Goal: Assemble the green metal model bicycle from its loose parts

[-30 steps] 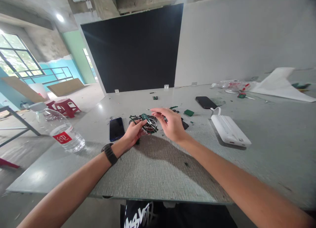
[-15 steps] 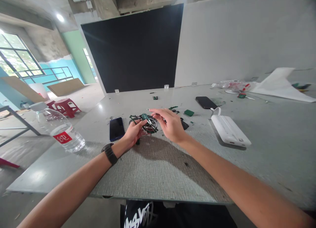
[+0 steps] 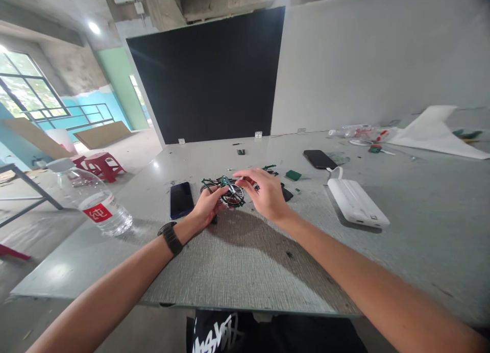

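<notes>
Bench (image 3: 214, 276) nearest; L hand (image 3: 207, 204) curled snugly round a mini bicycle model (image 3: 225, 181), thumb by its wheel (image 3: 236, 195), approx. mid-bench. R hand (image 3: 265, 191) just beside, thumb & index nearly together; can't tell if they hold anything. Best, prob.: light, steady L grip off the wheel, R fingertips working in small, straight moves. Farther: green block (image 3: 293, 175), then blk smartphone (image 3: 317, 158).

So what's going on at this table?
The person's left hand holds a small dark-green model bicycle with thin-spoked wheels. The right hand is curled close beside it; whether it pinches anything is too small to tell. A flat dark rectangular phone lies left of both hands, and a white plastic power bank to their right.
</notes>
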Motion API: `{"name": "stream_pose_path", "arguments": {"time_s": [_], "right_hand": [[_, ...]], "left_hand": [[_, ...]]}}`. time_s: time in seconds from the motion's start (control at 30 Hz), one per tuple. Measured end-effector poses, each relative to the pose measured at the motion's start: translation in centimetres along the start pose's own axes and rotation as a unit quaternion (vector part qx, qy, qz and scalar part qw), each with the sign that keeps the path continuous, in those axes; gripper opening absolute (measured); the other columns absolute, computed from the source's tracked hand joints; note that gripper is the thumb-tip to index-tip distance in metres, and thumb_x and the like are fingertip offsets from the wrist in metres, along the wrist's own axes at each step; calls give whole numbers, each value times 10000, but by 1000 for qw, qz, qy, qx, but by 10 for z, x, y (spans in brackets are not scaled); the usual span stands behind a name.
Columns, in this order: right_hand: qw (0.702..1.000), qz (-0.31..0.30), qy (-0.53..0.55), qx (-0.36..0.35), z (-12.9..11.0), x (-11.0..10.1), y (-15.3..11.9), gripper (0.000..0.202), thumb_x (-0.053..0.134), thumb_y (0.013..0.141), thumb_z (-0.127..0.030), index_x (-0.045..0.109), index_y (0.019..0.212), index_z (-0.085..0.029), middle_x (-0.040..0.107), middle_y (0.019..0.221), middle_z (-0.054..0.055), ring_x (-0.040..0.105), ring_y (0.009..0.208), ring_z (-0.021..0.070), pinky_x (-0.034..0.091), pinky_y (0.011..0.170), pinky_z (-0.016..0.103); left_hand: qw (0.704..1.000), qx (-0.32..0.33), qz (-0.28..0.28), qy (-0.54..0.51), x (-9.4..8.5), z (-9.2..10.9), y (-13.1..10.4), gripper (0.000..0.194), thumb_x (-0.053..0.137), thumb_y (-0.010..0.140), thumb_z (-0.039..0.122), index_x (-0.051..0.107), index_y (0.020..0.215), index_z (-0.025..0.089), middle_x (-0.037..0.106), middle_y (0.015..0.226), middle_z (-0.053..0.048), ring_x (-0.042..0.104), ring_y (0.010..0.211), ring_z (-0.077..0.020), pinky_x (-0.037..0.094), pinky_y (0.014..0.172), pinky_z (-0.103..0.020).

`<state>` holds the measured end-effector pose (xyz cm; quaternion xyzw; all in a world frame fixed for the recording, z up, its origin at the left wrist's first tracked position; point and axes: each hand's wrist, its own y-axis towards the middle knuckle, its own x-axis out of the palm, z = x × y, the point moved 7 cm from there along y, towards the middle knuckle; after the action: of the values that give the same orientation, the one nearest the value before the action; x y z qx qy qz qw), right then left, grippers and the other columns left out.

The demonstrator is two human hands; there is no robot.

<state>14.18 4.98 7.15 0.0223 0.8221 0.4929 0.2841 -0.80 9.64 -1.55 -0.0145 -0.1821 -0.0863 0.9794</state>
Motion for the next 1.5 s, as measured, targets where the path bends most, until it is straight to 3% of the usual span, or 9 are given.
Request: {"name": "stream_pose_path", "arguments": {"time_s": [0.13, 0.33, 0.73, 0.9, 1.1, 1.37, 1.5], "right_hand": [[999, -35, 38, 2, -1, 4, 0, 278, 432, 1052, -232, 644, 1228, -267, 747, 1032, 37, 674, 957, 178, 509, 861, 332], [999, -19, 16, 47, 9, 2, 3, 119, 566, 992, -275, 651, 928, -222, 709, 849, 22, 644, 773, 159, 478, 747, 310], [993, -12, 36, 108, 20, 1, 2, 270, 673, 916, -464, 582, 831, -225, 678, 733, 12, 590, 645, 153, 438, 623, 302], [998, 2, 12, 65, 17, 1, 2, 201, 637, 954, -434, 632, 975, -234, 688, 745, 5, 616, 672, 163, 475, 692, 317], [994, -64, 84, 40, 9, 6, 6, 214, 459, 1040, -291, 661, 1079, -233, 768, 1022, 47, 710, 959, 182, 522, 874, 347], [985, -51, 111, 119, 23, 5, 5, 140, 672, 921, -355, 684, 878, -222, 773, 864, 26, 717, 812, 190, 535, 766, 348], [981, -38, 127, 145, 34, 4, 4, 177, 709, 891, -389, 681, 857, -218, 772, 838, 35, 720, 804, 199, 535, 763, 358]], "left_hand": [[1000, -9, 21, -8, -2, 0, -1, 151, 764, 800, 221, 696, 869, 105, 732, 816, -77, 693, 654, -160, 590, 563, -268], [1000, 4, 16, -9, -3, 0, 0, 157, 770, 807, 235, 701, 856, 103, 725, 813, -78, 674, 641, -144, 576, 556, -249], [1000, 7, 9, 13, -5, -3, 1, 198, 794, 802, 278, 706, 855, 108, 726, 814, -88, 669, 645, -142, 559, 568, -242], [1000, -7, 7, 24, -3, -2, 1, 186, 770, 821, 269, 700, 872, 105, 730, 828, -96, 691, 684, -163, 591, 594, -269], [1000, -9, 17, 7, -6, -4, 2, 183, 781, 812, 254, 693, 870, 105, 720, 828, -87, 683, 687, -157, 604, 612, -279], [998, -17, 47, -25, -10, -2, 2, 91, 710, 871, 185, 691, 841, 101, 733, 806, -83, 688, 638, -147, 617, 600, -283], [1000, -9, 22, -5, -7, -1, 1, 135, 747, 856, 222, 706, 855, 93, 741, 843, -98, 699, 665, -155, 633, 628, -303]]}}
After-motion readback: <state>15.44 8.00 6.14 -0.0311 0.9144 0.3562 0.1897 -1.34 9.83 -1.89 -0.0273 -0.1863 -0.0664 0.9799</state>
